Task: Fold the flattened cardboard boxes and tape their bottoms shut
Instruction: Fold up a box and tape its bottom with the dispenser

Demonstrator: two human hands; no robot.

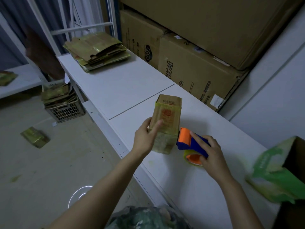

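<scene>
Floor, far left: one small green carton [35, 137] lying loose. Beyond it, a dark plastic crate [66, 112] heaped with flattened cartons.

Far left end of the white bench [125, 83]: a stack of flattened boxes [97, 52], untidy, edges fanned.

Middle of the bench, near its edge: left hand [146, 136] grips a folded box [166, 116]. Thumb on its left side, forefinger laid across the brown face, remaining fingers hidden behind. Box leans away from the person. Cannot tell whether its near end rests on the bench.

Just beside the box's right edge: blue-and-orange tape dispenser [189, 140], tape roll beneath. Right hand [211, 152] has its fingers clamped round the dispenser's handle, forefinger stretched along the top.

Behind, far side: large brown cartons [198, 66], stacked.

Near right: an open green-printed box [280, 169], blurred.
</scene>
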